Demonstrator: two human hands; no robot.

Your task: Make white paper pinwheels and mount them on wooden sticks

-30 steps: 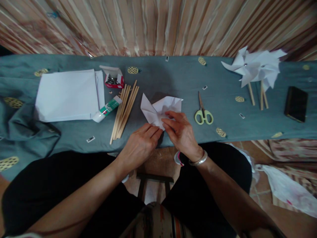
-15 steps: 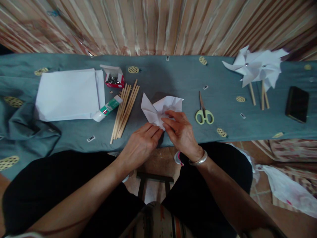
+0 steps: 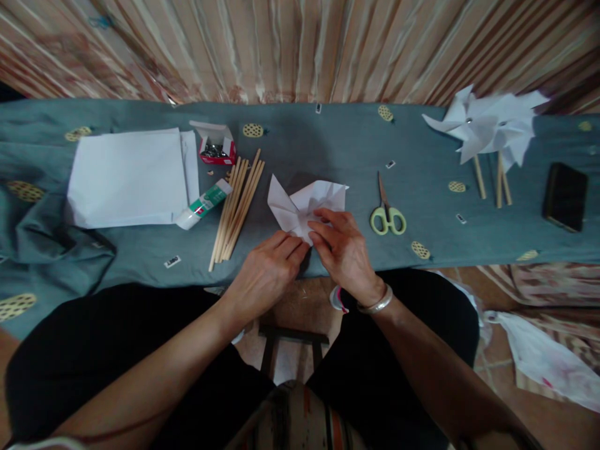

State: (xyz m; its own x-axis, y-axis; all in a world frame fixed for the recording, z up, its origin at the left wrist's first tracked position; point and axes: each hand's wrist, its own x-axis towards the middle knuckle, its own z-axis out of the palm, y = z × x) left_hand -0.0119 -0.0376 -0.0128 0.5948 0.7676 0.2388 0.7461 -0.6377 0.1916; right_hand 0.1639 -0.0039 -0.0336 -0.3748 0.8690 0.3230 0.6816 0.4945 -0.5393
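Folded white paper (image 3: 304, 203) lies at the centre of the frame, on the near edge of a blue-grey cloth (image 3: 328, 150), with pointed flaps sticking up toward the upper left and upper right. Both hands meet at its lower corner: the left hand (image 3: 265, 275) comes in from the lower left, fingers curled, fingertips pinching the paper's near edge; the right hand (image 3: 344, 250), a silver bangle (image 3: 375, 304) at its wrist, presses its fingers down on the sheet from the right. Just left of the paper lies a bundle of wooden sticks (image 3: 237, 206), with a green-and-white glue tube (image 3: 204, 205) beside them and a small red box of pins (image 3: 214, 145) above. A stack of white sheets (image 3: 129, 178) sits at the left. Green-handled scissors (image 3: 387, 209) lie right of the paper, finished white pinwheels (image 3: 487, 128) at the upper right, and a black phone (image 3: 565, 197) at the far right.
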